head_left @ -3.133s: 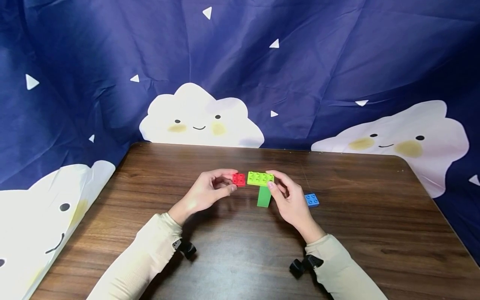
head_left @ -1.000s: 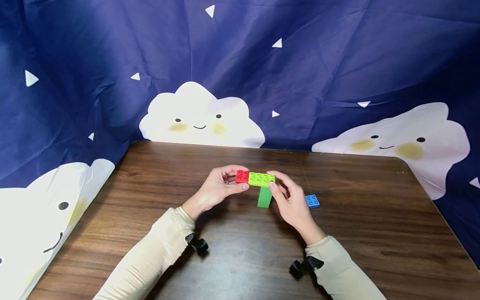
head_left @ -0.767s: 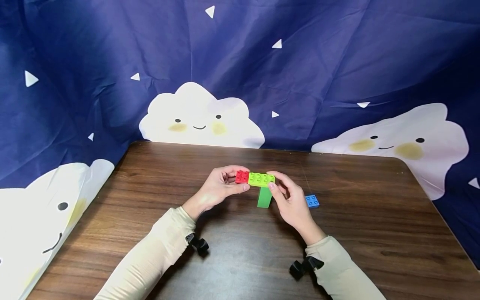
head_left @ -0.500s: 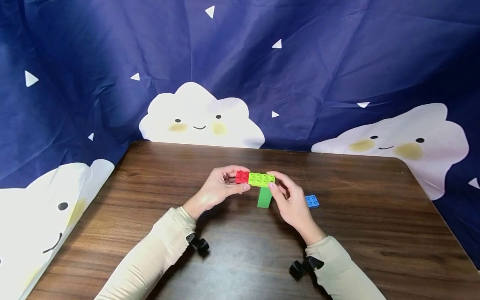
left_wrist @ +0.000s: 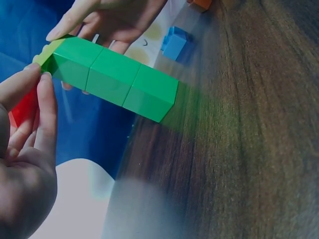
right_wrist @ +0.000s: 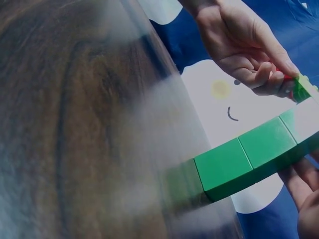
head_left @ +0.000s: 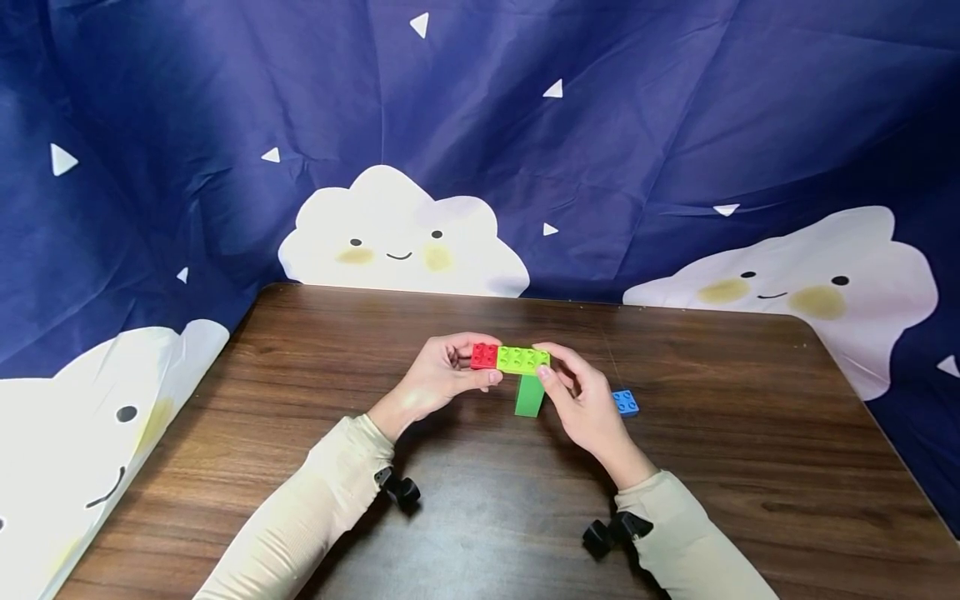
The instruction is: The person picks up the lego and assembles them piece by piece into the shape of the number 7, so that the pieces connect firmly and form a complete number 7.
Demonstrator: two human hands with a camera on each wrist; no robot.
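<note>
Three green bricks (left_wrist: 113,74) stand stacked as a column on the table, topped by a lime brick (head_left: 522,359) that reaches out past the column to the left. My right hand (head_left: 588,404) pinches the lime brick's right end between thumb and index finger. My left hand (head_left: 427,379) pinches a small red brick (head_left: 483,356), which lies flush against the lime brick's left end, both studs up. Left fingertips also reach the lime brick's edge in the left wrist view. Most of the red brick is hidden behind the fingers in both wrist views.
A blue brick (head_left: 626,402) lies on the wooden table (head_left: 720,467), just right of my right hand. Part of an orange piece (left_wrist: 200,4) shows at the left wrist view's top edge. A dark blue cloth (head_left: 480,100) with clouds hangs behind the table.
My left hand has moved right, bringing the red brick across a small gap to the lime brick's left end. Over the last second both hands have stayed nearly still.
</note>
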